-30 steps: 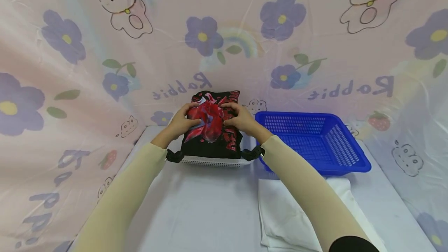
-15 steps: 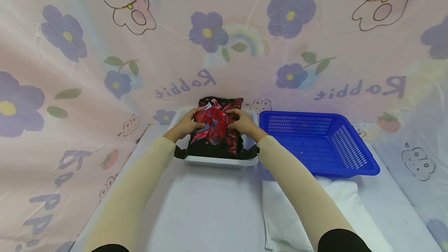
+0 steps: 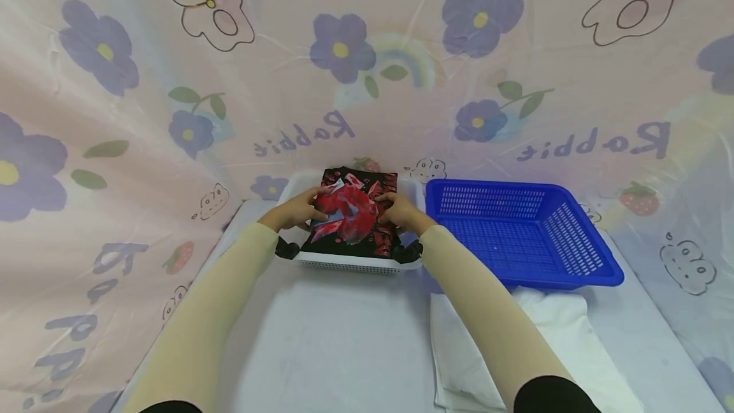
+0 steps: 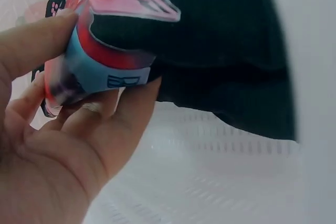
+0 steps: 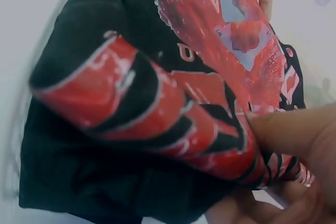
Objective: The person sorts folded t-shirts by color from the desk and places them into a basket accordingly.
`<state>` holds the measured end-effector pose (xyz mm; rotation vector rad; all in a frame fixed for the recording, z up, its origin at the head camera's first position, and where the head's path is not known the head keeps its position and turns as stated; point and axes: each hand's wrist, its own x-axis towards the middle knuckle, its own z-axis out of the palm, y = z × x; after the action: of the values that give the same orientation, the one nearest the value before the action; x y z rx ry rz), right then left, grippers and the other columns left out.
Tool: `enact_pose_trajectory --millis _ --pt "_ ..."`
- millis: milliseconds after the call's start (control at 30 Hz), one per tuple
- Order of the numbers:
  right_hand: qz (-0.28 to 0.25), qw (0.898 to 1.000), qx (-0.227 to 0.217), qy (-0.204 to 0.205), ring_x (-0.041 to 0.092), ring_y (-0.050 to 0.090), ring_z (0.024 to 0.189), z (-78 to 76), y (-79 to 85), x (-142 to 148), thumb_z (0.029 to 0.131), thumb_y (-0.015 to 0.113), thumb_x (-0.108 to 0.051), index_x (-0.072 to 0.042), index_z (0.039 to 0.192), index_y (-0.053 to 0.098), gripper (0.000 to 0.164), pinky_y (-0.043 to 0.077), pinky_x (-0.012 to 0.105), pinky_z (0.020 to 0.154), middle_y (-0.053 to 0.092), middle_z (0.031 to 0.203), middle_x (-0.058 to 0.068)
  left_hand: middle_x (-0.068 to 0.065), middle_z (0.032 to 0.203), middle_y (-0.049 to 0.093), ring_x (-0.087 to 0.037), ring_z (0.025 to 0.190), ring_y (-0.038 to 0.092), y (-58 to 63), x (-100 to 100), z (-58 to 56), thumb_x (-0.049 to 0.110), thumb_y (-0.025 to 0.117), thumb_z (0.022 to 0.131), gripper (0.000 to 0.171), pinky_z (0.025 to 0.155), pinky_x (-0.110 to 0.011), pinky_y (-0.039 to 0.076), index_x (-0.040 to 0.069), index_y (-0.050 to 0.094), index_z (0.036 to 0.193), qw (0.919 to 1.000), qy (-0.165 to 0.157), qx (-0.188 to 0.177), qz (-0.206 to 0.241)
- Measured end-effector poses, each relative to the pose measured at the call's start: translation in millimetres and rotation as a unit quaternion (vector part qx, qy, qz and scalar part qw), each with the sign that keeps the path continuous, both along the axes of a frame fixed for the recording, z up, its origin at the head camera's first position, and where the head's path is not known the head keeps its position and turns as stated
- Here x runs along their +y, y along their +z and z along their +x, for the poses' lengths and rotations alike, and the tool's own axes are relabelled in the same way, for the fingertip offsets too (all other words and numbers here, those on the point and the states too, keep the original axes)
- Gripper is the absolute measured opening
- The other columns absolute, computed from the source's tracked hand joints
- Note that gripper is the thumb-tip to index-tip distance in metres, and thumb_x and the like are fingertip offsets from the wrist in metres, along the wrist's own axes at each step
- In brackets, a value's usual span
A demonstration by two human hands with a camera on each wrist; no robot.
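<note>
A folded black T-shirt with a glossy red print lies in the white perforated basket at the middle of the table. At its left edge my left hand grips the cloth, thumb on top and fingers underneath, as the left wrist view shows. My right hand holds the opposite edge the same way; in the right wrist view that edge bends into a roll of red and black. Parts of the fingers are hidden below the T-shirt.
To the right of the white basket stands a blue perforated basket. A folded white cloth lies on the white table near my right forearm. Printed sheeting with flowers and rabbits hangs behind and at both sides.
Both hands have lowered the T-shirt into the white basket, and its top edge sits lower than before. The hold is kept on both sides. The head view has shifted slightly.
</note>
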<state>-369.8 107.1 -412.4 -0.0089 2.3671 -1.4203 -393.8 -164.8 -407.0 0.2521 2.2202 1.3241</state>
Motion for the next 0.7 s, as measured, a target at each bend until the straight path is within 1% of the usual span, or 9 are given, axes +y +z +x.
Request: enact_pose_trajectory --millis 133,200,267,333,400,467,600,700 --pt "-0.01 1.0 -0.007 -0.01 0.017 0.052 0.068 -0.3 -2.4 -1.4 0.087 0.065 0.002 -0.022 0.142 0.045 0.063 0.05 0.036 0.06 0.051 0.092 0.008 -0.022 0.155 0.022 -0.04 0.127 0.047 1.6 -2.9 -0.5 0.004 0.06 0.093 0.076 0.089 -0.057 0.05 0.024 0.017 0.153 0.9999 -0.014 -0.003 -0.008" --pt "-0.015 1.0 -0.005 -0.014 0.017 0.052 0.069 -0.5 -4.5 -2.9 0.086 0.064 0.004 -0.021 0.142 0.045 0.064 0.05 0.036 0.06 0.051 0.099 0.01 -0.022 0.155 0.023 -0.039 0.125 0.049 1.6 -5.5 -1.8 0.004 0.059 0.093 0.075 0.086 -0.054 0.052 0.024 0.018 0.153 0.9996 -0.024 -0.005 -0.014" --pt "-0.018 1.0 -0.002 -0.017 0.018 0.052 0.071 -2.6 -6.8 -3.8 0.085 0.064 0.005 -0.02 0.141 0.045 0.065 0.051 0.038 0.061 0.051 0.108 0.013 -0.023 0.152 0.028 -0.037 0.121 0.052 1.7 -8.5 -4.6 0.004 0.06 0.093 0.075 0.084 -0.05 0.054 0.025 0.019 0.152 0.9993 -0.031 -0.008 -0.019" --pt "-0.024 0.999 -0.004 -0.021 0.019 0.053 0.073 -4.8 -11.0 -3.9 0.084 0.064 0.005 -0.02 0.141 0.045 0.065 0.051 0.039 0.062 0.05 0.118 0.015 -0.023 0.148 0.032 -0.034 0.117 0.054 0.3 -10.9 -7.3 0.004 0.06 0.093 0.074 0.083 -0.049 0.055 0.025 0.021 0.152 0.9992 -0.03 -0.017 -0.02" --pt "-0.026 0.999 -0.007 -0.026 0.019 0.053 0.073 -6.5 -15.6 -3.6 0.084 0.064 0.005 -0.02 0.14 0.045 0.064 0.051 0.04 0.063 0.049 0.123 0.016 -0.023 0.144 0.036 -0.031 0.114 0.055 -2.2 -12.9 -9.4 0.004 0.059 0.094 0.072 0.082 -0.048 0.055 0.025 0.022 0.152 0.9991 -0.028 -0.025 -0.022" --pt "-0.028 0.999 -0.011 -0.028 0.019 0.053 0.074 -7.3 -19.6 -3.3 0.085 0.064 0.004 -0.02 0.14 0.046 0.063 0.051 0.041 0.064 0.049 0.124 0.017 -0.023 0.143 0.038 -0.029 0.111 0.054 -5.5 -14.7 -11.3 0.004 0.058 0.094 0.071 0.082 -0.047 0.055 0.025 0.023 0.152 0.9989 -0.024 -0.035 -0.021" --pt "-0.026 0.999 -0.016 -0.027 0.019 0.054 0.075 -9.0 -25.1 -3.3 0.085 0.065 0.004 -0.019 0.14 0.046 0.062 0.053 0.044 0.068 0.051 0.118 0.016 -0.022 0.141 0.04 -0.025 0.105 0.055 -12.9 -17.3 -15.6 0.004 0.058 0.095 0.068 0.079 -0.044 0.056 0.023 0.026 0.151 0.9984 -0.018 -0.051 -0.018" --pt "-0.017 0.999 -0.022 -0.028 0.019 0.053 0.075 -11.2 -27.6 -3.2 0.085 0.065 0.004 -0.018 0.14 0.046 0.062 0.053 0.046 0.072 0.053 0.114 0.015 -0.023 0.14 0.042 -0.023 0.102 0.055 -15.6 -17.3 -18.8 0.005 0.058 0.095 0.066 0.078 -0.043 0.057 0.021 0.027 0.15 0.9982 -0.022 -0.05 -0.023"
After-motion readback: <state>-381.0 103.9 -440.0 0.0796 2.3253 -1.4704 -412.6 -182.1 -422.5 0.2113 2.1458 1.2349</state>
